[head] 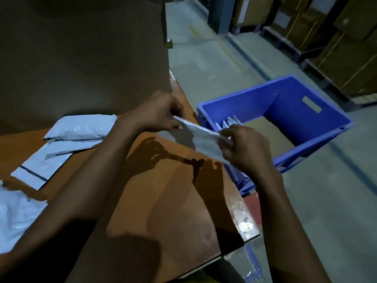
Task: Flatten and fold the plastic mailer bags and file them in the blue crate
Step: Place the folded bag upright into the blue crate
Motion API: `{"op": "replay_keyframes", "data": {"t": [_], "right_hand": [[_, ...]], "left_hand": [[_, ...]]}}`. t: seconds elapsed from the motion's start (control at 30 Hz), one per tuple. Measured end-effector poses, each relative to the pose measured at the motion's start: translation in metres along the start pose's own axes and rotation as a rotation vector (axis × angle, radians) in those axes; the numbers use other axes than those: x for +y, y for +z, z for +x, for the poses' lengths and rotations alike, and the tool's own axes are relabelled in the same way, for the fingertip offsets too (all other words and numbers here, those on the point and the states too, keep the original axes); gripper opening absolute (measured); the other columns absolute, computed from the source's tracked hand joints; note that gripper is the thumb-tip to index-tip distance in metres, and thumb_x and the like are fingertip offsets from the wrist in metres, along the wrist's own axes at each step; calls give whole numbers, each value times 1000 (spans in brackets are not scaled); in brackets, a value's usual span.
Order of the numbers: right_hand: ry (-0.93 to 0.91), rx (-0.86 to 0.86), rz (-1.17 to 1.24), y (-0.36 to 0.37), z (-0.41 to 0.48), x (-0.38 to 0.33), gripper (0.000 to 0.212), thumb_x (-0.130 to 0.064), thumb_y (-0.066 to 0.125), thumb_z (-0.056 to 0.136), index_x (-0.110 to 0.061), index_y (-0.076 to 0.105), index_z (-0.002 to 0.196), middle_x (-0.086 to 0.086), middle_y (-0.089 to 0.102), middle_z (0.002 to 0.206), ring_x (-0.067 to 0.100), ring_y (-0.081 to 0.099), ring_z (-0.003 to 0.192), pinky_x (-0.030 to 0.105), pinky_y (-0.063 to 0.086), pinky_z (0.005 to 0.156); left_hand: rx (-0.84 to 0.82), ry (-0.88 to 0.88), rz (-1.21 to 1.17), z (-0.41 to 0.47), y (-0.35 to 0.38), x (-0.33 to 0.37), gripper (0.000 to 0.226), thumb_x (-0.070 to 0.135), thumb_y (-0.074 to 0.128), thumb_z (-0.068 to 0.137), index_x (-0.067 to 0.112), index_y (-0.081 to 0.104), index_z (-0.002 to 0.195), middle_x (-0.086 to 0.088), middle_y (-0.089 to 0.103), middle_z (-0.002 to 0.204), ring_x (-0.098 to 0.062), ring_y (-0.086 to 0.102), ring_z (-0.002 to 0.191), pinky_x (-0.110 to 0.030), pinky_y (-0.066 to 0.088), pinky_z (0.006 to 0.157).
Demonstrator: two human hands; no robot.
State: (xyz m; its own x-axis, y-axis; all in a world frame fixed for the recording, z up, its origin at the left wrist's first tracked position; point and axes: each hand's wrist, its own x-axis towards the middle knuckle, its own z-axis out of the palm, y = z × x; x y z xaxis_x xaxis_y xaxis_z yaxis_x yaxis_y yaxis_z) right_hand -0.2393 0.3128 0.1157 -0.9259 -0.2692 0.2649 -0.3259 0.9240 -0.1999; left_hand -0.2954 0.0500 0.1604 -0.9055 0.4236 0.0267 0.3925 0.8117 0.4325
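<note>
A folded white mailer bag (201, 137) hangs in the air above the right edge of the brown table (163, 201). My left hand (159, 114) pinches its far end and my right hand (242, 146) pinches its near end. Just beyond, on the floor to the right, sits the blue crate (318, 119), with several folded mailers (230, 122) standing on edge against its near-left wall. More white mailers (77, 129) lie in a loose pile at the table's left, and a crumpled one (14, 215) lies at the left edge.
A tall cardboard box (81, 54) stands on the table behind the pile. Grey concrete floor (326, 201) spreads to the right. Pallets with cardboard boxes (336, 37) line the far right, beside a dark rack post (220, 13).
</note>
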Motion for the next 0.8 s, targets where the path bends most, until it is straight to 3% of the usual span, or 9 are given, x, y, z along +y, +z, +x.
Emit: {"op": "replay_keyframes", "data": {"t": [0.13,0.27,0.4,0.5,0.53,0.6,0.67,0.73,0.8], "right_hand": [[101,330,-13,-21,18,53,17,-23,73,80,-23,77,97,7,73,84,40,67,79,41,52,60],[171,376,-104,-11,38,131,11,-23,67,84,-16,75,89,11,69,76,43,64,73,41,45,58],[303,165,-220,16,50,199,7,-16,68,83,-10,68,79,13,66,72,42,60,69,37,30,60],[332,-21,-268,38,63,222,27,-7,74,72,-14,48,65,15,61,66,38,59,61,36,31,62],[315,-91,-286,46,68,228,22,-7,74,75,-15,54,69,15,64,72,38,63,66,37,34,65],[294,-279,-338,63,78,236,9,-16,66,90,-14,68,99,12,70,101,35,70,93,36,42,76],[267,-465,-364,79,89,243,27,-24,57,100,-15,64,124,8,66,121,30,67,112,34,47,86],[261,-596,-344,93,96,246,37,-30,53,103,-15,57,136,8,61,132,30,62,121,38,50,94],[285,-712,-299,103,101,247,45,-35,54,103,-14,52,143,10,56,140,30,58,128,41,49,98]], "left_hand": [[155,299,88,90,5,38,17,24,76,78,22,82,93,-3,73,89,-24,66,86,-35,49,76],[159,447,164,191,46,62,28,31,60,76,23,82,90,-1,76,83,-29,66,81,-39,51,74],[125,487,189,262,113,79,30,22,61,70,21,82,91,-1,76,82,-30,65,84,-34,42,75],[45,506,210,291,163,74,25,16,66,69,18,82,89,-1,76,82,-31,65,85,-39,49,73],[13,518,220,298,179,68,24,14,68,68,17,82,88,-2,76,81,-32,65,84,-40,50,72],[-45,522,239,308,207,57,25,8,74,65,16,82,87,-3,77,81,-34,64,82,-37,48,70],[-82,504,218,314,230,50,24,4,79,65,16,82,86,-2,77,81,-33,65,81,-34,43,70],[-122,429,188,317,247,45,26,3,81,68,18,83,89,-3,78,85,-32,66,86,-29,39,71],[-168,345,161,317,257,39,26,4,80,74,20,84,93,-3,79,89,-30,68,90,-30,46,71]]}}
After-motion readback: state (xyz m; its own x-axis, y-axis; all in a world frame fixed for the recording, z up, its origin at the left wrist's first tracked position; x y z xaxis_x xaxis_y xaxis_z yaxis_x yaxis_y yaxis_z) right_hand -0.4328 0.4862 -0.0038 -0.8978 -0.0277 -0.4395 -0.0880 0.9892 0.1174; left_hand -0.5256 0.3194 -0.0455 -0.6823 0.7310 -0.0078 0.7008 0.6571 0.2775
